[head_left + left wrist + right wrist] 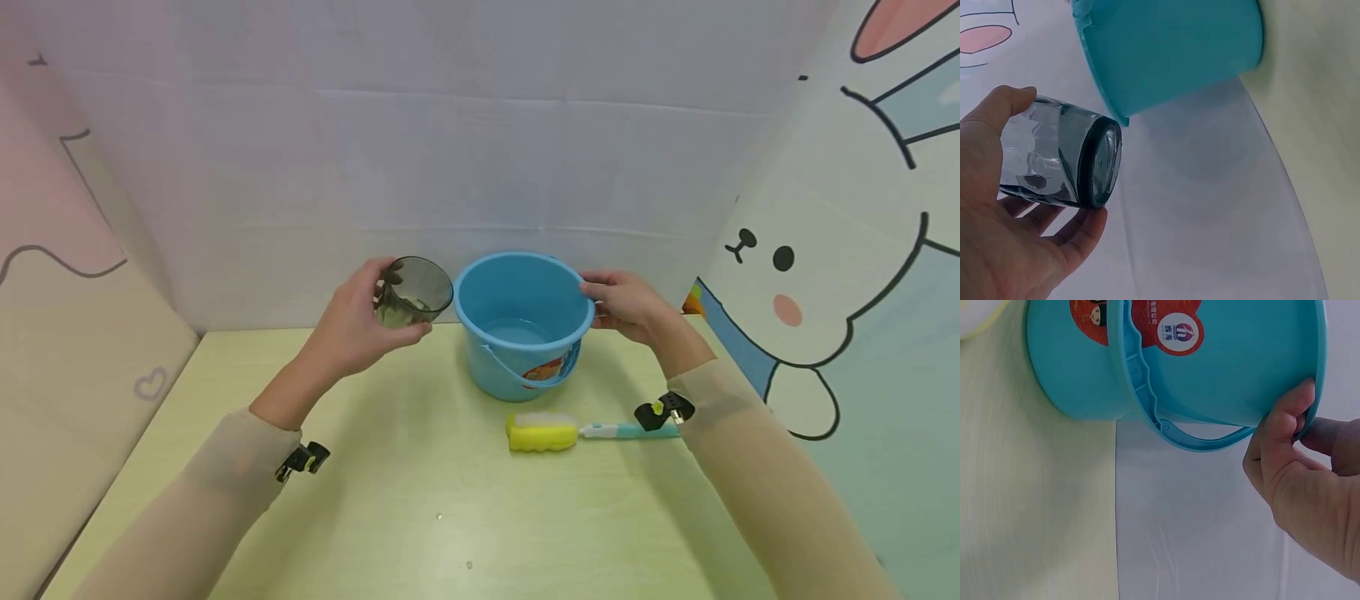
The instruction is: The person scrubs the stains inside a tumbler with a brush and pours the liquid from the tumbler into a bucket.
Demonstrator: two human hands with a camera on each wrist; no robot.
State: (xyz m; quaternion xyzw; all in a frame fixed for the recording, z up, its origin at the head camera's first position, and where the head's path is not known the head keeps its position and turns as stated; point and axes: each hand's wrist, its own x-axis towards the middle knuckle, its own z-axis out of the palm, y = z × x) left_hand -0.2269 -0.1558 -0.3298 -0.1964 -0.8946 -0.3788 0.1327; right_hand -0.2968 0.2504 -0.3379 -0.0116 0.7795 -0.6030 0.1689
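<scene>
A dark, clear drinking glass (415, 290) is held tilted in my left hand (352, 321), left of the bucket's rim. Thumb and fingers wrap around its sides in the left wrist view, where the thick base of the glass (1102, 164) overlaps the rim's edge. My right hand (626, 304) pinches the right side of the rim of a blue plastic bucket (491, 362). Its thumb and fingers grip the rim from both sides in the right wrist view. The bucket's handle (1200, 442) hangs down at the front, across a red label (1147, 319).
A cleaning brush with a yellow head (542, 433) and a teal and white handle (626, 431) lies on the pale wooden table (420, 517), in front of the bucket. Behind stands a white cloth wall (450, 158). Cartoon-printed panels (840, 250) flank the table.
</scene>
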